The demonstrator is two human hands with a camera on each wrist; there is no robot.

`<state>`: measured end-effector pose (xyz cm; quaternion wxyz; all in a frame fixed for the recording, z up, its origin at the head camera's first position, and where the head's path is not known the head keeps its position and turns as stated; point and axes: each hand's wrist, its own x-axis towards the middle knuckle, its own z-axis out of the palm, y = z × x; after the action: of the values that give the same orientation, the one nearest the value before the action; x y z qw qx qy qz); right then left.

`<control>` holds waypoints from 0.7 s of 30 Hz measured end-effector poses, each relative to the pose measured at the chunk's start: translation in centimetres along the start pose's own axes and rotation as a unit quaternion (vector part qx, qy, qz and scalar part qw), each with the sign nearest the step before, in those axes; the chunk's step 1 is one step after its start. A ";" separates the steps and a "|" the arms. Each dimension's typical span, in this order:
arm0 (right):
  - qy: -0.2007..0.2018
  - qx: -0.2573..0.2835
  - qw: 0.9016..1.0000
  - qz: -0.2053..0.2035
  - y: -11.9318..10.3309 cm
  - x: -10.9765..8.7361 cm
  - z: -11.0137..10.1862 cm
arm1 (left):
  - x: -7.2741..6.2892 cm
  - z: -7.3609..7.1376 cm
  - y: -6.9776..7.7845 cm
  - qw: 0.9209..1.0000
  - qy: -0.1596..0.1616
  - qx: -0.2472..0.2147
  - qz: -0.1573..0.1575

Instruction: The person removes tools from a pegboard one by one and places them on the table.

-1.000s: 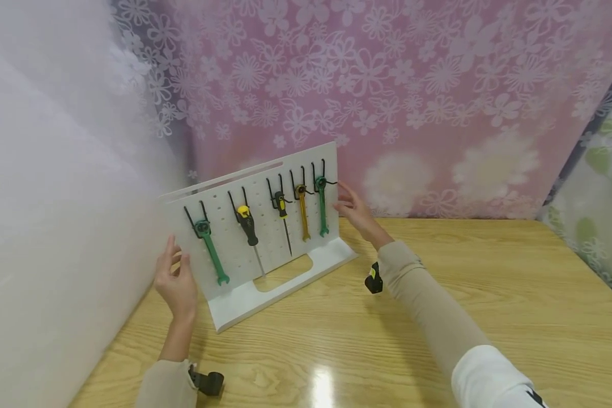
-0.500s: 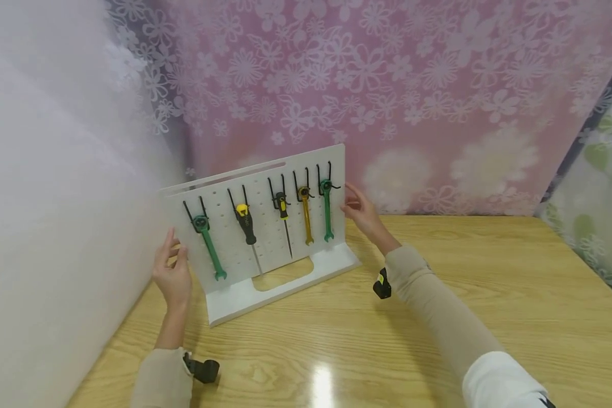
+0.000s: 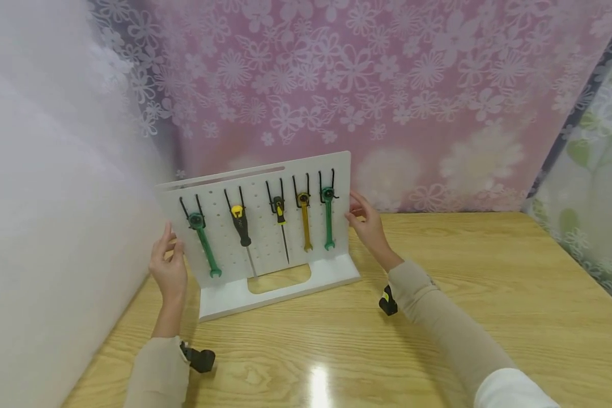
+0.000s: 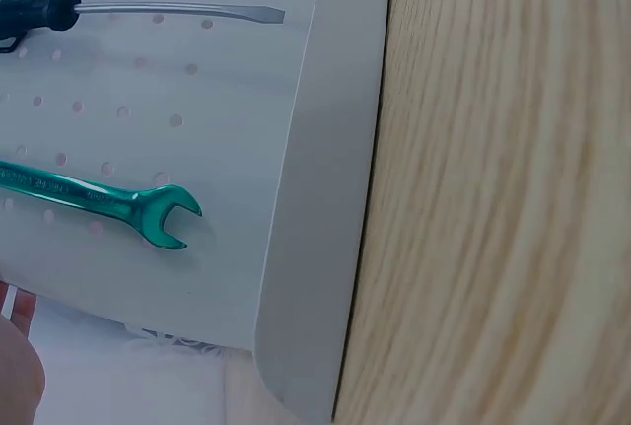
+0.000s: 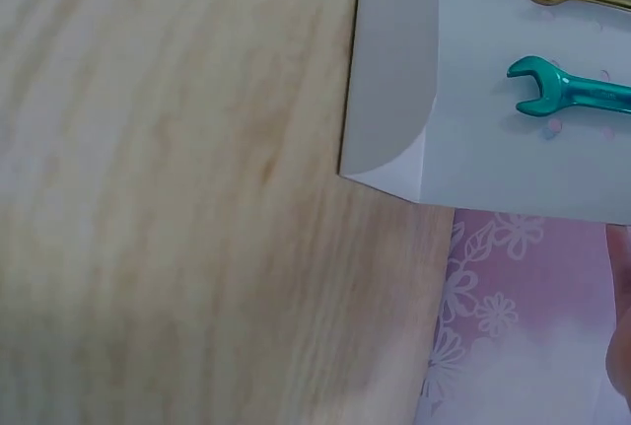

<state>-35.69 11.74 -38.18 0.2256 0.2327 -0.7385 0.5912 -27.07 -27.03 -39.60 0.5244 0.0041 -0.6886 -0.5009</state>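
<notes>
A white pegboard stand [image 3: 265, 243] is upright on the table, slightly angled. My left hand [image 3: 168, 272] grips its left edge, and the right hand [image 3: 369, 226] holds the opposite edge, fingers partly hidden behind. On black hooks hang a green wrench [image 3: 205, 249] at left, a large black-and-yellow screwdriver [image 3: 242, 228], a smaller screwdriver [image 3: 280, 213], a gold wrench [image 3: 306, 226] and a second green wrench [image 3: 328, 224]. The left wrist view shows the left green wrench's open end [image 4: 163, 213]; the right wrist view shows the other green wrench [image 5: 557, 88]. Only slivers of the hands appear there.
The wooden table [image 3: 464, 283] extends to the right and front of the stand. A pale wall [image 3: 56, 198] rises close by the left hand. Behind hangs a pink floral curtain [image 3: 311, 73]. Black wrist cameras [image 3: 200, 359] are worn at both sleeves.
Both hands have turned the pegboard stand: its right side came toward me while its left side went back, so it faces me more squarely. The tools stay on their hooks.
</notes>
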 end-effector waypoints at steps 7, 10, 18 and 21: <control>0.018 0.006 1.000 -0.006 -1.2 -1.4 -0.6 | 0.4 0.7 -0.6 1.000 -0.008 -0.003 0.011; 0.018 0.009 1.000 -0.007 -1.5 -1.8 -0.8 | 0.6 0.9 -0.8 1.000 -0.010 -0.007 0.017; 0.027 0.011 1.000 0.004 -2.4 -3.0 -1.5 | 1.2 1.8 -1.0 0.999 -0.031 -0.026 -0.018; 0.026 0.021 0.999 0.011 -2.6 -3.4 -1.8 | 1.3 2.1 -1.1 0.998 -0.040 -0.039 -0.034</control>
<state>-31.32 13.22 -37.84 0.2330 0.2134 -0.7221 0.6154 -29.74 -26.88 -39.30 0.4786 -0.0130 -0.6886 -0.5446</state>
